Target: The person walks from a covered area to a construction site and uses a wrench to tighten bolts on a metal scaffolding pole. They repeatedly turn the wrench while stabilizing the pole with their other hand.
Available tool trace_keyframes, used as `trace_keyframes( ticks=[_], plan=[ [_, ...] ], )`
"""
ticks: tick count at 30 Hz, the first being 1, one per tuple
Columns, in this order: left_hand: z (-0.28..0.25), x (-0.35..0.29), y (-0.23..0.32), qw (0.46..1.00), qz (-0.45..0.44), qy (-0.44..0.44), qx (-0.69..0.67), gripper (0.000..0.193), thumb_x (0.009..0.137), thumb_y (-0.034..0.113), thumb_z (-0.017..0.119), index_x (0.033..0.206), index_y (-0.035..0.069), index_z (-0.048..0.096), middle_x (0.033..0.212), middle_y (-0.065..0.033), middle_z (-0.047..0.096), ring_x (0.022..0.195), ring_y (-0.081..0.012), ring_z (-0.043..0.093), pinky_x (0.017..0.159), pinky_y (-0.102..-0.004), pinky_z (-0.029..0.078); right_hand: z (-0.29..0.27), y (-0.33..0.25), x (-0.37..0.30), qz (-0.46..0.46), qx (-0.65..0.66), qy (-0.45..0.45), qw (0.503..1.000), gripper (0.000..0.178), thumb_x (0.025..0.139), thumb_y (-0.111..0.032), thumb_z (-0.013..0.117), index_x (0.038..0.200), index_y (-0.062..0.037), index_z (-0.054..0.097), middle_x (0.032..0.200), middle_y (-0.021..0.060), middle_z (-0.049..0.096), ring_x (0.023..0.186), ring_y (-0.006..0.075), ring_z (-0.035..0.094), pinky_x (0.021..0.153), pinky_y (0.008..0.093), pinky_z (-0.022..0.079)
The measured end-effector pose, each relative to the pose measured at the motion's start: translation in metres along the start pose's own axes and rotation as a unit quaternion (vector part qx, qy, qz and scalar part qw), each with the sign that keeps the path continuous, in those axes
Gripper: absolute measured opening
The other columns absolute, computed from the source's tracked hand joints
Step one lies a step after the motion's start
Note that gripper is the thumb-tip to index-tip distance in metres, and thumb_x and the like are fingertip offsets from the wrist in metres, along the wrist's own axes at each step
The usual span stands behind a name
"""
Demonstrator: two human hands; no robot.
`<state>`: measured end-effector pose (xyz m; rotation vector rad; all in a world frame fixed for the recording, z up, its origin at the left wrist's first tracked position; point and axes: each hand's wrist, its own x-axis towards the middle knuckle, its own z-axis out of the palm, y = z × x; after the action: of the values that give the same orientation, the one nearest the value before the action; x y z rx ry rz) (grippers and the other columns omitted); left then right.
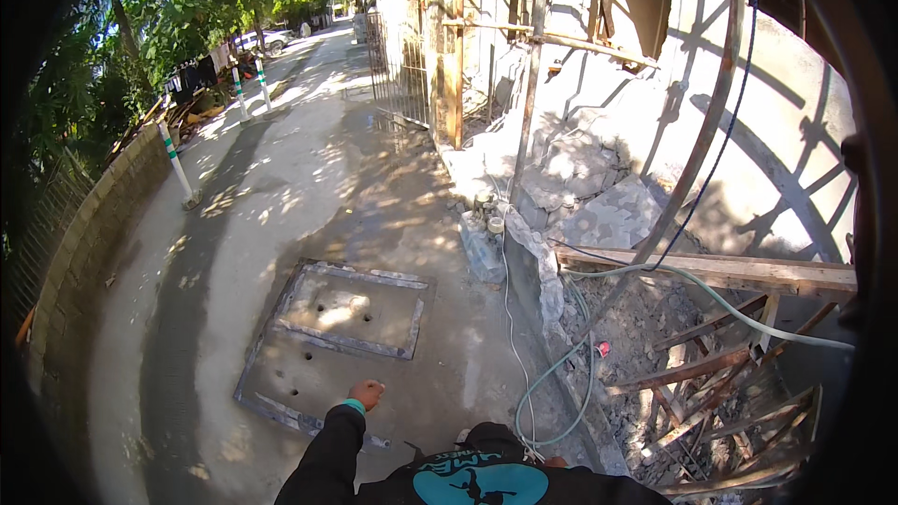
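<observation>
Tripping could be caused by near-right hose loops (592, 376); left hand (368, 395) seems half-curled, right hand (557, 461) cannot be judged.

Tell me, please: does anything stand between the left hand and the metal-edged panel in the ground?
Nothing visible does. The left hand appears above the near right part of the panel, its height unclear. The pale green hose lies off to the right.
</observation>
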<state>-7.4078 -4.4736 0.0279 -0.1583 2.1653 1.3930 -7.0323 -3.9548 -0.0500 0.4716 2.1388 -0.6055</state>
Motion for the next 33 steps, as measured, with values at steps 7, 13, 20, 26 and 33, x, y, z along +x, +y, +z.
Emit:
trace_keyframes(
  ticks=[7, 13, 20, 26, 33],
  plan=[
    [-0.048, 0.267, 0.182, 0.982, 0.081, 0.05, -0.162, 0.04, 0.099, 0.027, 0.072, 0.124, -0.004, 0.07, 0.097, -0.0081, 0.074, 0.08, -0.0156, 0.069, 0.072, -0.0335, 0.055, -0.181, -0.101, 0.196, 0.024, -0.022, -0.038, 0.999, 0.044, 0.105, -0.041, 0.053, 0.112, -0.0068, 0.079, 0.113, 0.0223, 0.076, 0.11, 0.0417, 0.072, 0.099, 0.0524, 0.055],
    [-0.102, 0.358, 0.099, 0.839, 0.022, -0.251, 0.482, 0.032, 0.101, 0.035, 0.066, 0.123, 0.013, 0.073, 0.107, -0.0108, 0.077, 0.094, -0.0301, 0.075, 0.081, -0.0473, 0.059, -0.495, -0.273, 0.358, -0.024, 0.029, 0.135, 0.99, 0.046, 0.101, -0.044, 0.057, 0.116, -0.0059, 0.079, 0.122, 0.0264, 0.073, 0.116, 0.0471, 0.068, 0.105, 0.0535, 0.051],
    [-0.187, 0.491, 0.151, 0.915, -0.259, -0.181, 0.251, 0.03, 0.099, 0.031, 0.067, 0.119, 0.01, 0.074, 0.103, -0.0124, 0.078, 0.088, -0.0301, 0.076, 0.077, -0.0461, 0.06, -0.774, -0.464, 0.529, -0.205, 0.161, 0.333, 0.906, 0.042, 0.101, -0.038, 0.059, 0.095, 0.0024, 0.069, 0.087, 0.0275, 0.068, 0.087, 0.0474, 0.066, 0.079, 0.0547, 0.049],
    [-0.286, 0.809, 0.309, 0.933, -0.217, -0.158, 0.241, 0.03, 0.096, 0.027, 0.07, 0.113, 0.003, 0.075, 0.093, -0.013, 0.077, 0.077, -0.0267, 0.075, 0.066, -0.0425, 0.059, -0.759, -0.512, 0.66, -0.047, 0.103, 0.253, 0.961, 0.048, 0.104, -0.043, 0.053, 0.105, 0.0003, 0.074, 0.107, 0.0277, 0.074, 0.101, 0.0488, 0.069, 0.091, 0.0559, 0.053],
    [-0.334, 1.195, 0.624, 0.996, -0.069, -0.03, 0.047, 0.026, 0.096, 0.023, 0.069, 0.113, 0.004, 0.071, 0.081, -0.0092, 0.07, 0.061, -0.0208, 0.066, 0.052, -0.0369, 0.05, -0.693, -0.493, 0.718, 0.061, 0.05, -0.022, 0.997, 0.033, 0.098, -0.033, 0.058, 0.111, -0.0116, 0.08, 0.11, 0.0165, 0.078, 0.107, 0.0405, 0.074, 0.093, 0.0541, 0.058]
  ],
)
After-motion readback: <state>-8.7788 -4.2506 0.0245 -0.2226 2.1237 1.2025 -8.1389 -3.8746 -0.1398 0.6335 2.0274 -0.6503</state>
